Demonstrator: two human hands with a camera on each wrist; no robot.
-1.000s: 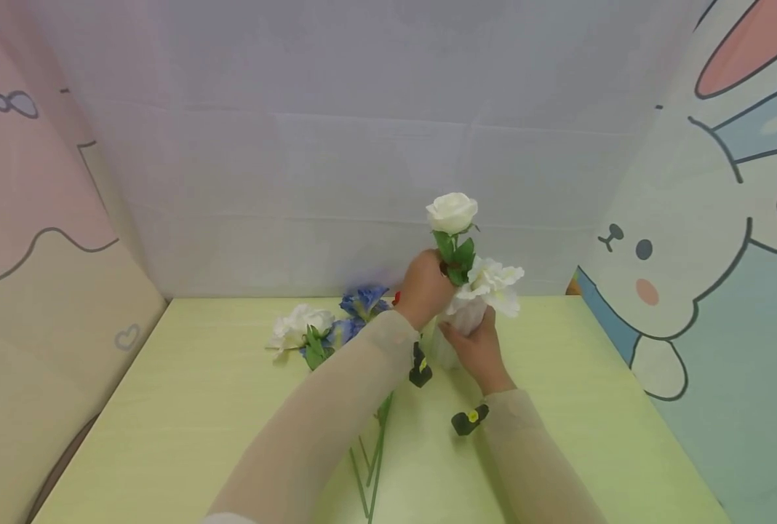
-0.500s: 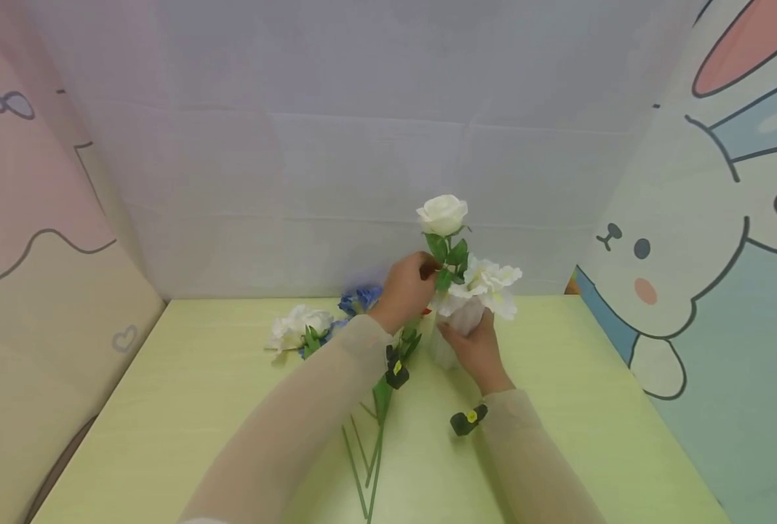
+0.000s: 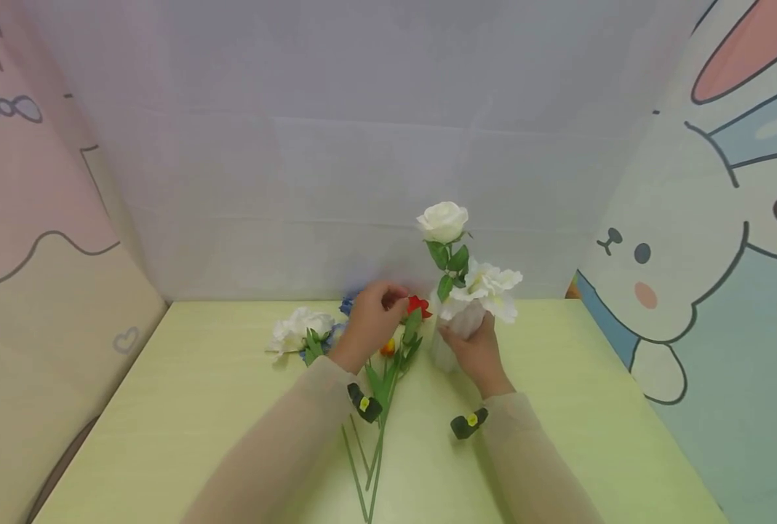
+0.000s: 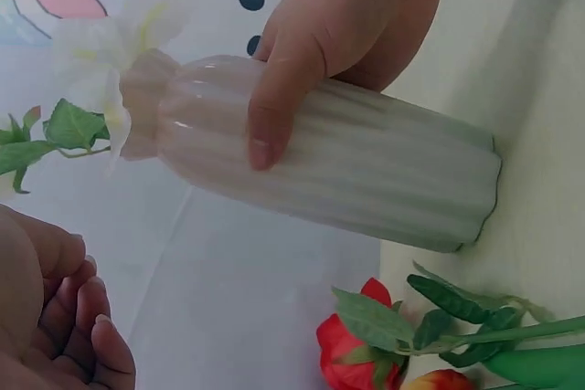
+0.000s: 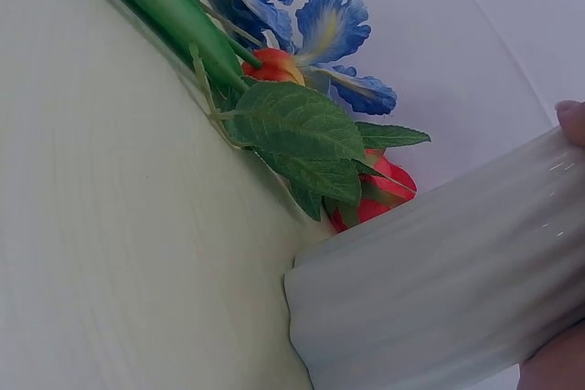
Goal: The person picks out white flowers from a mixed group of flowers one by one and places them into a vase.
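A white ribbed vase [image 4: 366,166] stands upright on the table, and my right hand [image 3: 476,349] grips its side with the thumb across the front. From its mouth rise a white rose [image 3: 444,222] on a leafy stem and a ruffled white flower [image 3: 487,285]. My left hand [image 3: 374,320] is apart from the vase, above the flowers lying to its left; its fingers are loosely curled with nothing between them. Below it lie a red rose [image 3: 417,307], an orange-red tulip [image 3: 388,348] and blue irises [image 5: 334,29].
Further left on the yellow table [image 3: 185,407] lies a white ruffled flower [image 3: 302,329]. Green stems [image 3: 374,466] stretch toward the front edge. A pale cloth wall [image 3: 284,167] rises directly behind the table, with printed cloths at both sides.
My left hand has let go of the white rose's stem and moved left and down, over the lying flowers. The rose now stands in the vase. My right hand has stayed on the vase.
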